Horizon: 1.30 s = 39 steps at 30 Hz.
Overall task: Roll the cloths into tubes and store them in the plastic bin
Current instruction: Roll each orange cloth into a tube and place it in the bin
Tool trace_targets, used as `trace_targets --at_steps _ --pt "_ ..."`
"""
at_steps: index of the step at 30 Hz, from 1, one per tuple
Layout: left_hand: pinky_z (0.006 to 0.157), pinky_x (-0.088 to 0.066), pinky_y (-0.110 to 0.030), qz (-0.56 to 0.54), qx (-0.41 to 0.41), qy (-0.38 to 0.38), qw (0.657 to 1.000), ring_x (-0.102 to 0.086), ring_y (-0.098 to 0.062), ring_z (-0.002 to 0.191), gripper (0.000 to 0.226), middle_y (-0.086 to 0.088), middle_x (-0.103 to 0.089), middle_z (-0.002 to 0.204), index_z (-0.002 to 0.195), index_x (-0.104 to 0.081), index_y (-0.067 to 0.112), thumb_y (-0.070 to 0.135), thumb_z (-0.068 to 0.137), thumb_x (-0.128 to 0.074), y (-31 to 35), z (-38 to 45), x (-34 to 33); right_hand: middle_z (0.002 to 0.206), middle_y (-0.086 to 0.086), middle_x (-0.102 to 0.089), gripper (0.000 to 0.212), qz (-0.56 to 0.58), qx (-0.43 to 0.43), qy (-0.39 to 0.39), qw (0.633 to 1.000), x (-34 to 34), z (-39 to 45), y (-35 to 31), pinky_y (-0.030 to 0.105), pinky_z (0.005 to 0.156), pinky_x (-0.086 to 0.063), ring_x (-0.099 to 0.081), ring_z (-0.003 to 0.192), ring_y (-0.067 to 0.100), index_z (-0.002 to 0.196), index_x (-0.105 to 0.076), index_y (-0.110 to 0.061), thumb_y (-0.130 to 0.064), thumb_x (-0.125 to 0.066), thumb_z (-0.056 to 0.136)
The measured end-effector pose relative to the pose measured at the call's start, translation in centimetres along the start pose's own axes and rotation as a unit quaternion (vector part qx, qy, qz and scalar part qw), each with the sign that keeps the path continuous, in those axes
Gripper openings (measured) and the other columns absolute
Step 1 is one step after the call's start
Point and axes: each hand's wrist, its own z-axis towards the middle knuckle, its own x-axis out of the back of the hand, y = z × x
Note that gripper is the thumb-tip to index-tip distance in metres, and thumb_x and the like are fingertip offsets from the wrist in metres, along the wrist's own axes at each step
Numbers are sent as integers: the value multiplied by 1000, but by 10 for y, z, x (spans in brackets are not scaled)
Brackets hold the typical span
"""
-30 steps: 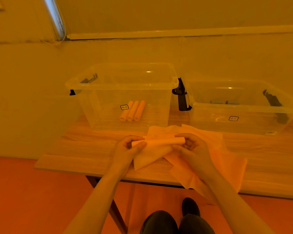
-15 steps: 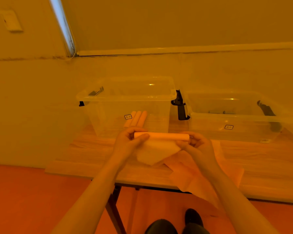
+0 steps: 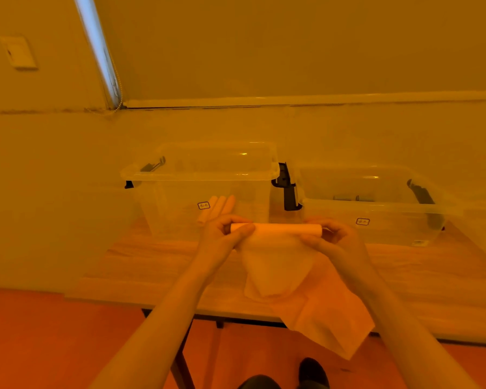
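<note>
While both hands [image 3: 225,234] pinch, soft cloth [image 3: 275,248] half-tubed.

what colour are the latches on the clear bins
Black latches, clearest in the head view, on the clear bins.

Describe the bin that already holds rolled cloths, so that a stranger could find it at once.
On the wooden table against the wall stand two clear plastic bins. The wanted one is the left bin, the taller of the two. Only it has three rolled cloths lying side by side on its floor.
</note>
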Motion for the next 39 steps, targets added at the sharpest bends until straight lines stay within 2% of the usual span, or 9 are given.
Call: trace_targets --at_steps 2,5,10,14,17,23,29,32,39 --pt "74 -55 -31 11 24 12 1000 -62 3 84 14 19 -66 89 95 -69 9 14 82 -69 -8 -3 -5 99 -10 -68 33 16 -12 -3 1000 2 0 8 20 65 -55 -67 88 5 102 -66 -21 -7 -72 74" --pt "63 -51 -21 6 45 20 999 -64 -8 78 9 5 -69 85 89 -69 16 15 80 -72 -22 -4 -8 100 -8 -69 33 18 -27 6 999 4 3 21 19 65 -55 -68 87 5 105 -65 -20 -4 -70 77" --pt "68 -53 -21 -24 62 -1 998 -67 -11 85 22 3 -72 91 89 -69 18 2 74 -74 -42 3 -7 101 -4 -70 27 -11 -45 41 998 1 8 47 22 64 -57 -69 85 7 102 -65 -24 -9 -71 79" --pt "69 -56 -26 -6 76 8 997 -67 -10 83 20 3 -70 90 88 -69 20 5 75 -74 -54 6 -3 103 0 -72 36 20 -45 45 998 -3 9 66 32 68 -59 -70 90 14 111 -65 -17 -4 -71 78" --pt "68 -56 -32 -16 89 31 995 -68 -18 85 15 -1 -71 91 86 -69 19 8 77 -73 -65 6 0 99 -2 -71 26 23 -39 58 997 -10 10 75 33 67 -59 -70 87 14 99 -70 -14 -4 -73 76" --pt "73 -58 -38 -76 109 28 991 -67 -20 94 25 -2 -71 103 99 -70 17 9 76 -74 -82 -2 4 89 -4 -70 19 13 -33 66 997 -18 11 83 21 59 -55 -69 78 7 95 -68 -8 -5 -73 76" --pt "63 -53 -26 -79 94 33 992 -68 -17 85 14 -4 -71 96 91 -70 13 8 78 -72 -82 -4 1 91 1 -70 9 1 -10 63 998 -15 11 88 22 66 -54 -66 83 10 90 -70 -10 -13 -69 81" --pt "60 -51 -21 -66 82 30 994 -67 -15 80 11 -7 -71 93 91 -68 6 7 80 -70 -84 -6 -1 100 -3 -69 16 1 -24 46 999 -14 10 89 24 68 -55 -67 89 8 96 -69 -12 -11 -72 79" --pt "68 -55 -27 -67 80 14 994 -68 -18 91 22 -6 -71 101 97 -69 10 4 76 -74 -88 -10 1 101 -1 -71 21 -10 -29 30 999 -12 7 90 22 68 -53 -67 91 10 97 -71 -16 -7 -73 78"
